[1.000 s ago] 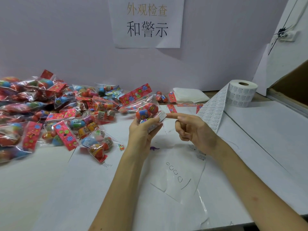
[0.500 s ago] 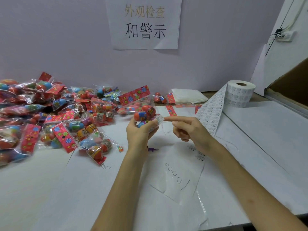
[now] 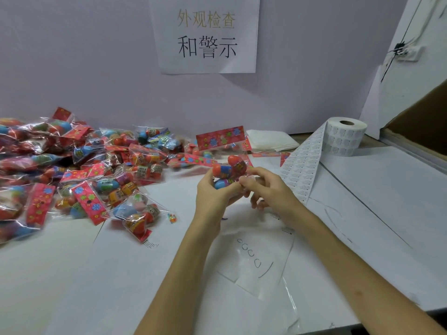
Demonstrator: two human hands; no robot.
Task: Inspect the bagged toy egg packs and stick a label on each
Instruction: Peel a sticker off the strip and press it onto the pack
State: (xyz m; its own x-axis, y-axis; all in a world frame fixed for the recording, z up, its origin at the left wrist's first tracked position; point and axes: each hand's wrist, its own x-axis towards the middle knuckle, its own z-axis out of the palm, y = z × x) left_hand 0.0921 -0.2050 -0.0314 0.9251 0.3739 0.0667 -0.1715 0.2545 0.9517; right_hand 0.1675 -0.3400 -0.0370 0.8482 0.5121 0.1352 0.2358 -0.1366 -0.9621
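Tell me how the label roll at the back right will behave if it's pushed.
The label roll stands on its flat end, core hole up, so it would probably slide rather than roll. Its unwound strip drapes loosely across the table, so it is likely floppy and would trail or buckle behind.

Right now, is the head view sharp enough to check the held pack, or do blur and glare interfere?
Head view: the held pack is smeared, print unreadable, between left hand and right hand. Head view: glare streaks the pile of packs, blurred toward the left edge; lighting even, shadows faint.
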